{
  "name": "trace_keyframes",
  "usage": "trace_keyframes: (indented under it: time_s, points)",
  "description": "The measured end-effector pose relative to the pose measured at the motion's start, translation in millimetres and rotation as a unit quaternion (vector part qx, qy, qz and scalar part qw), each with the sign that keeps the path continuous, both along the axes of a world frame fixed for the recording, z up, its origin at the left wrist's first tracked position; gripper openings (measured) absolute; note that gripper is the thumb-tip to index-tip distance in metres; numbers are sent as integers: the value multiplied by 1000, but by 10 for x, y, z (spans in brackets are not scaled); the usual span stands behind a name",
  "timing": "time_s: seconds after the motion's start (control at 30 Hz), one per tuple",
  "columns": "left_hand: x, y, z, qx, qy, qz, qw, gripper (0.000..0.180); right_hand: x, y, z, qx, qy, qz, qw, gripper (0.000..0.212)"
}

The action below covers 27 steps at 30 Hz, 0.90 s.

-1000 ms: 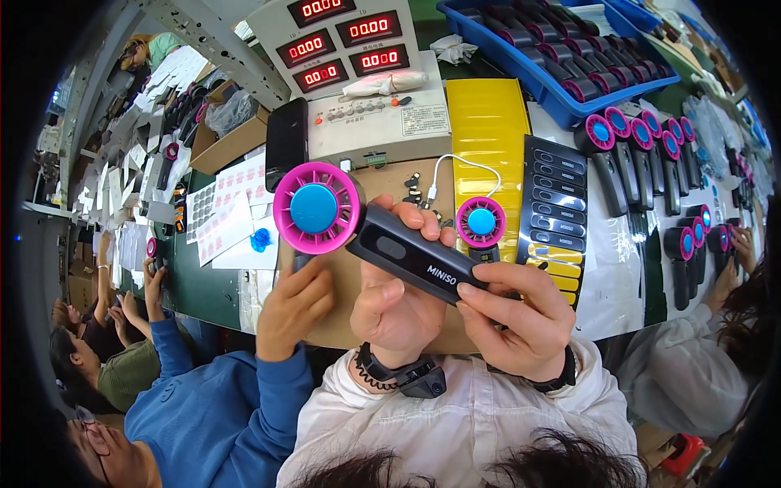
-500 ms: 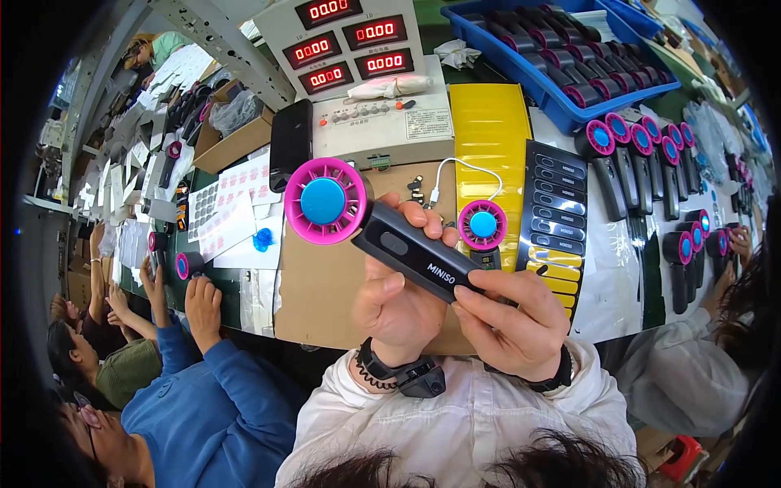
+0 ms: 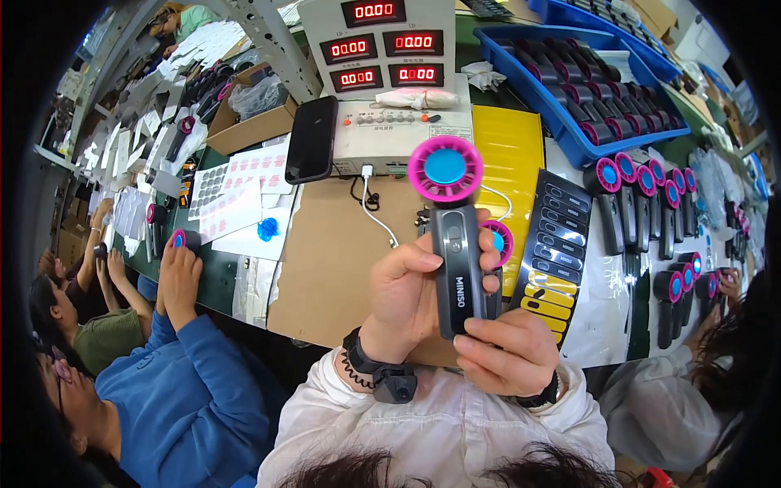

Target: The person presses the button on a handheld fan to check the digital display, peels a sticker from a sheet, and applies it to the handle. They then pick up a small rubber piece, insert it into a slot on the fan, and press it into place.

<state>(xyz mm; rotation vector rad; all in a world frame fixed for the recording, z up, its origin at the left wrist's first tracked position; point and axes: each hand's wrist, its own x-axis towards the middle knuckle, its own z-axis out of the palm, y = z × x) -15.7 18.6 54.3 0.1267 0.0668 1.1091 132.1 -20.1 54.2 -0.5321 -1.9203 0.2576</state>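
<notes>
A handheld fan [image 3: 457, 268] with a black body, a magenta grille and a blue hub is held up nearly upright in front of my chest, its head at the top. My left hand [image 3: 407, 285] is wrapped round the middle of the body, thumb along its near side and fingertips showing at the other. My right hand [image 3: 512, 350] pinches the bottom end between thumb and fingers. Partly hidden behind my left fingers, a second magenta-and-blue fan [image 3: 504, 244] lies on the bench. A sheet of black oblong stickers [image 3: 561, 232] on yellow backing lies to the right.
A test box with red digital displays [image 3: 350, 122] stands ahead, a smartphone [image 3: 311, 140] leaning by it. A white cable [image 3: 376, 213] hangs from the box. Blue crates [image 3: 594, 150] of fan parts and rows of fans [image 3: 634, 195] are at right. Co-workers sit on both sides.
The fan has turned from slanting to nearly upright, its head swinging right. Both hands keep their hold on it. The view has shifted a little, and more of the smartphone and cable shows.
</notes>
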Motion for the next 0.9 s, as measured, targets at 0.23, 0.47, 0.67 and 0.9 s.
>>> trace_keyframes:
  time_s: [0.23,0.47,0.67,0.9]
  points:
    - [-10,29,-11,25,-29,-105,994,62,55,24,27,7,57,9,998,30]
    - [-33,15,45,59,-6,-128,990,67,125,60,105,-18,47,-62,997,30]
    - [-31,-23,114,73,48,-114,990,71,112,114,62,-52,74,-31,995,32]
    - [-48,-58,107,79,91,-109,987,69,144,153,84,-42,-15,-12,999,22]
